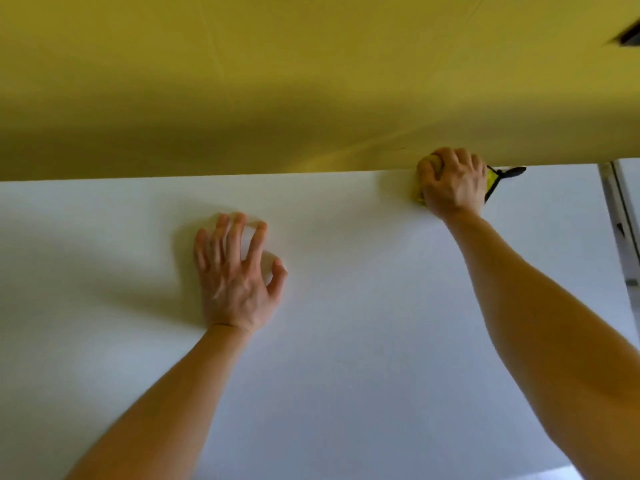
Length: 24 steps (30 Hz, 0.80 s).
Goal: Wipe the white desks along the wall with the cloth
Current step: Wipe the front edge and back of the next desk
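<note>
Right hand (452,183) fingers grip yellow cloth (417,196) at table (346,341) far edge, by wall (242,81). Left hand (235,275) fingers spread, flat on table. Wiping seemingly underway; cleaned share impossible to tell.

The scene is lit softly and fairly brightly from the right: a diffuse shadow is thrown leftward from the left hand (239,275) onto the white desk (363,341). The yellow wall (242,64) is darkened low down. Detail is smeared throughout, and the desk's far edge is bowed.
</note>
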{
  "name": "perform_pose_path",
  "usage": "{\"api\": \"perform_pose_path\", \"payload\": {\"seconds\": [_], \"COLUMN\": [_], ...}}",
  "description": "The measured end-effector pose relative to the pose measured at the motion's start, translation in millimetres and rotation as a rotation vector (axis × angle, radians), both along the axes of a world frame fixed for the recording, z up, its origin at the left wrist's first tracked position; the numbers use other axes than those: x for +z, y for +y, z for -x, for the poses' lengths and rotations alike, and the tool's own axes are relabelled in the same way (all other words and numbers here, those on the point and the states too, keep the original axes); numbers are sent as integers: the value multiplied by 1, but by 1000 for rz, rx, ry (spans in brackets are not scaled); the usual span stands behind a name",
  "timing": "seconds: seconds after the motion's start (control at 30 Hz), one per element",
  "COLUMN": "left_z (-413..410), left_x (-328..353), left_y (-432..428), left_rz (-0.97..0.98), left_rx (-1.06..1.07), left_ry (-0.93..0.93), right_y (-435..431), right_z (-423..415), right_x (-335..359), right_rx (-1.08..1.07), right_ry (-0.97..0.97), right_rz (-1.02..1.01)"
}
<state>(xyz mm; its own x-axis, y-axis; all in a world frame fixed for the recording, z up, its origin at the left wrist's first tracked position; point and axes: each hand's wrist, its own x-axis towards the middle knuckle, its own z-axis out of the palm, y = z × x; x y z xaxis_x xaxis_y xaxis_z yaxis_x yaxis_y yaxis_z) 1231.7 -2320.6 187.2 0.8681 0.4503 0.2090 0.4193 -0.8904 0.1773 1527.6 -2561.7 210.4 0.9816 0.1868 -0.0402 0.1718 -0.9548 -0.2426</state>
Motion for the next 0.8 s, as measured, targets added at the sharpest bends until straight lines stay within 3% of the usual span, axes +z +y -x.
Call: {"api": "perform_pose_path", "payload": {"seconds": [0.23, 0.37, 0.53, 0.63, 0.8], "left_z": [3, 2, -6, -20, -70], "left_x": [2, 1, 4, 13, 21], "left_y": [0, 0, 4, -17, -95], "left_rz": [-28, -53, -67, -47, -45], "left_rx": [-50, -80, -384, -310, -207], "left_ry": [-6, -7, 75, 106, 82], "right_y": [169, 116, -39, -52, 18], "right_z": [94, 58, -27, -38, -2], "right_x": [1, -4, -5, 0, -3], "right_rx": [476, 615, 346, 165, 531], "right_ry": [52, 102, 23, 39, 110], "right_rz": [-93, -170, -68, -2, -44]}}
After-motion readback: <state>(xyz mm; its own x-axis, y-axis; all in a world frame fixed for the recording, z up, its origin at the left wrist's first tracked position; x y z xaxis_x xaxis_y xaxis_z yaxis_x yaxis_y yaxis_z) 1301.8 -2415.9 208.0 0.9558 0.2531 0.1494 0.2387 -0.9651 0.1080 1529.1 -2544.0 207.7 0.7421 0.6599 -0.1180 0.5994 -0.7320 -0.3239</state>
